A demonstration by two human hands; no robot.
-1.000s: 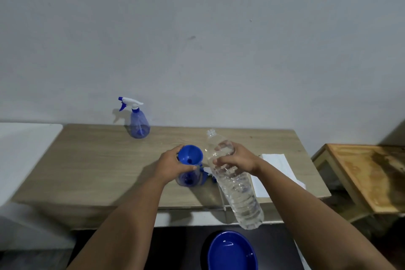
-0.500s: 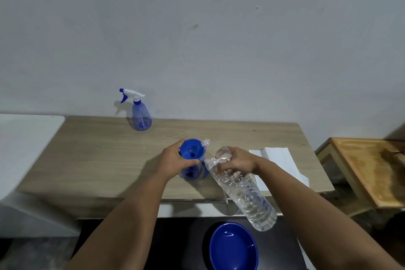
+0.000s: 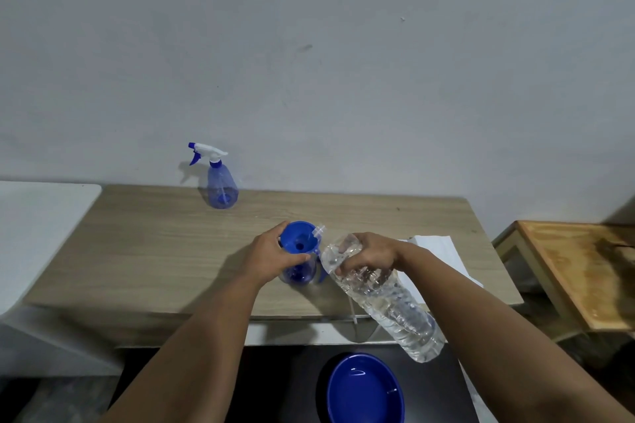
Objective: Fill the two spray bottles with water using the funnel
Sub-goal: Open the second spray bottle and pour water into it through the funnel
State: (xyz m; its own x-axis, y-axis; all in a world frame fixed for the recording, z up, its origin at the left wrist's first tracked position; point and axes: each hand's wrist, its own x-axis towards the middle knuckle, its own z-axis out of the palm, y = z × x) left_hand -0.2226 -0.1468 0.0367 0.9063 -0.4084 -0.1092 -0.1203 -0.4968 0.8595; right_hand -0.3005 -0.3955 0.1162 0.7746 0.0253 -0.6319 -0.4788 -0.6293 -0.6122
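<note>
The left hand curls round the blue funnel, thumb along its near rim and fingers wrapped at its far left side, steadying it where it sits in the neck of an uncapped spray bottle. The right hand grips the shoulder of a clear water bottle from above, fingers bent over it. That bottle is tipped steeply, its open mouth resting at the funnel's right rim and its base raised toward the camera, out past the near edge of the surface. Water fills much of its lower body; whether any runs into the funnel cannot be told.

The bottle under the funnel stands near the middle of the wood-grain surface, and its blue base shows through the clear plastic. A blue piece lies just to its right, mostly hidden by the water bottle. A second spray bottle, with its white and blue trigger head on, stands upright at the back of the surface near the wall, well apart from the hands. A white paper lies on the right part of the surface behind the right forearm.

Below the near edge, a blue bowl sits on a dark area. A white counter adjoins on the left, and a wooden side table stands to the right.
</note>
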